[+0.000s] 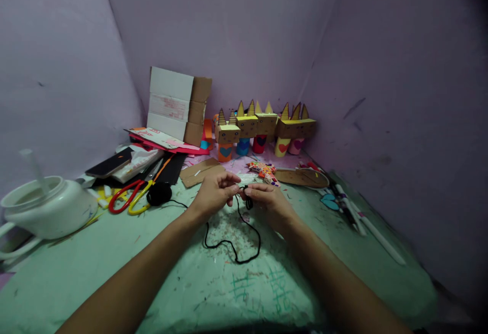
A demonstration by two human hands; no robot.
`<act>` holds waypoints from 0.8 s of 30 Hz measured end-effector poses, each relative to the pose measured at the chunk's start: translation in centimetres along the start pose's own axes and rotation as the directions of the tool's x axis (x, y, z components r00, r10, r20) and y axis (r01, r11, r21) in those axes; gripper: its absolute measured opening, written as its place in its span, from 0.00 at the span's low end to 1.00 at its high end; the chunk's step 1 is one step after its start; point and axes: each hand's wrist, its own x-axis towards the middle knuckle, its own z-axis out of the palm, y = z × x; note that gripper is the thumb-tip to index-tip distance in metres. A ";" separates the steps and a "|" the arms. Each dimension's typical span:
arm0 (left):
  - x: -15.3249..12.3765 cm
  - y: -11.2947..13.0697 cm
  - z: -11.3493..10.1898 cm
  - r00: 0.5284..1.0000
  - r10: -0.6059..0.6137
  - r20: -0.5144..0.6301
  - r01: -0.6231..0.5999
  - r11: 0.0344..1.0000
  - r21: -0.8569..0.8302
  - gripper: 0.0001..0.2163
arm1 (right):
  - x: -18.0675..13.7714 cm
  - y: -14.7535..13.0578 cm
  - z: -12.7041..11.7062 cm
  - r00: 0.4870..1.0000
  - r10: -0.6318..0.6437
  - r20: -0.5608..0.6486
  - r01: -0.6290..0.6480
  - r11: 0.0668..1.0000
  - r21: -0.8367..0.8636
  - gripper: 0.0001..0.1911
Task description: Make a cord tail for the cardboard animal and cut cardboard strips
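Black yarn [260, 242] loops over the table below my hands and runs left to a black yarn ball [159, 193]. My left hand [216, 191] pinches the strand between thumb and fingertips. Close beside it, my right hand [269, 199] is closed on a small looped bundle of the same black yarn [249, 203], which hangs under its fingertips. The two hands' fingertips almost meet; exactly how the strand passes between them is too small to tell.
Scissors with red [124, 196] and yellow handles lie left of the ball, near a white teapot [72, 207]. Cardboard animal figures [229, 135] stand at the back beside a folded carton [170, 102]. Pens and markers [348, 207] lie along the right edge of the green-covered table [183, 283].
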 end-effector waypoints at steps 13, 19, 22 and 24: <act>-1.0 0.1 0.9 0.996 0.041 -0.075 -0.027 0.985 0.173 0.07 | 1.0 0.6 -0.6 0.981 -0.090 -0.173 0.111 0.987 0.118 0.07; -1.6 -0.4 3.1 0.974 -0.166 -0.153 0.184 0.976 0.114 0.07 | 0.8 0.5 0.0 0.969 -0.113 -0.220 0.150 0.976 0.156 0.07; -1.5 -1.0 3.4 0.970 -0.158 -0.184 0.171 0.984 0.057 0.08 | 0.8 0.6 0.2 0.976 -0.115 -0.183 0.148 0.973 0.178 0.06; -1.3 -1.4 3.4 0.973 -0.104 -0.208 0.121 0.990 0.068 0.06 | 0.8 0.6 0.2 0.981 -0.116 -0.157 0.146 0.970 0.196 0.06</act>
